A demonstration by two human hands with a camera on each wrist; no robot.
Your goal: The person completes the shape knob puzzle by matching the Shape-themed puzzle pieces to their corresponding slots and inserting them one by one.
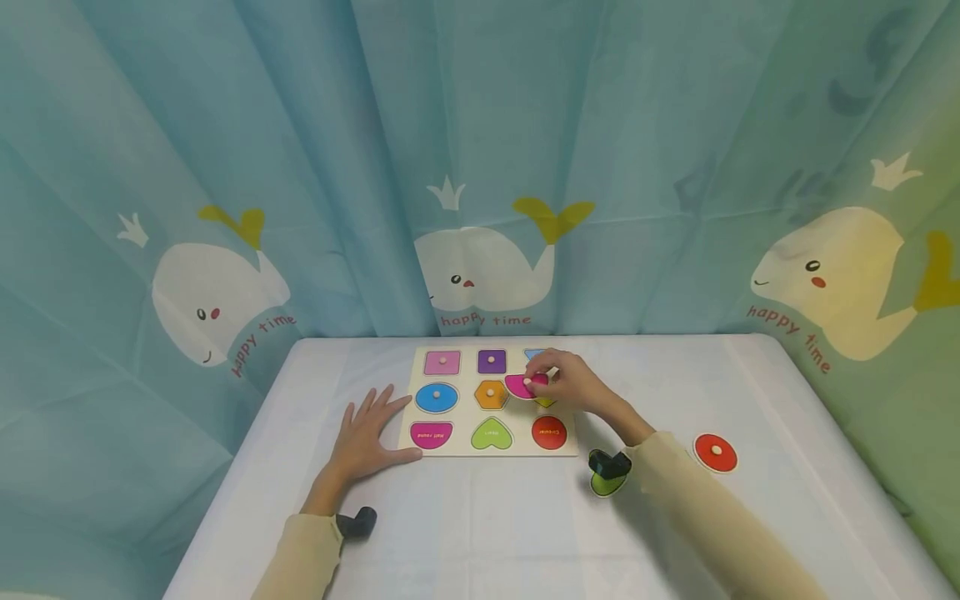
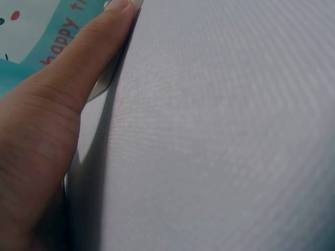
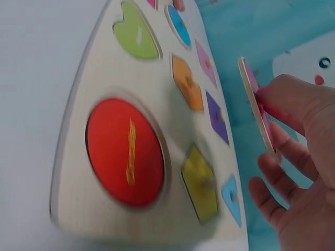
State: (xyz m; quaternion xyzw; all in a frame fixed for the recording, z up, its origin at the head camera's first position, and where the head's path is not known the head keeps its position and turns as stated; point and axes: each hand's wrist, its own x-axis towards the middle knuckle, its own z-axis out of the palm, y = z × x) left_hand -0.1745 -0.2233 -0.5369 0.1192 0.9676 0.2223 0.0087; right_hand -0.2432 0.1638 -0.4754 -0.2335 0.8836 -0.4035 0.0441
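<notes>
**Right hand (image 1: 576, 385) holds a half-round (image 1: 516, 387) over a puzzle board (image 1: 462, 412)**

The right hand reaches in from the near right of the board, wrist bent so the hand angles in over its right half. Thumb and index pinch the half-round's small pale knob; in the right wrist view the other fingers curl loosely, clear of the piece. The left hand (image 1: 363, 437) lies at the board's left side, fingers fanned and relaxed, gripping nothing, thumb touching the near-left corner.

The half-round is a thin wooden piece with a bright magenta face and pale edge. It hangs tilted above the board's right half, apart from it, straight edge away from the person, partly covering a yellow pentagon (image 1: 545, 402).

Along the board's near edge, left to right, are a magenta print (image 1: 431, 436), a green print (image 1: 491, 435) and a red print (image 1: 550, 433). On the white surface (image 1: 465, 525), right of the board, lie a green heart (image 1: 606, 484), partly hidden by a black wrist camera (image 1: 609, 463), and, farther right, a red circle (image 1: 712, 457).
</notes>
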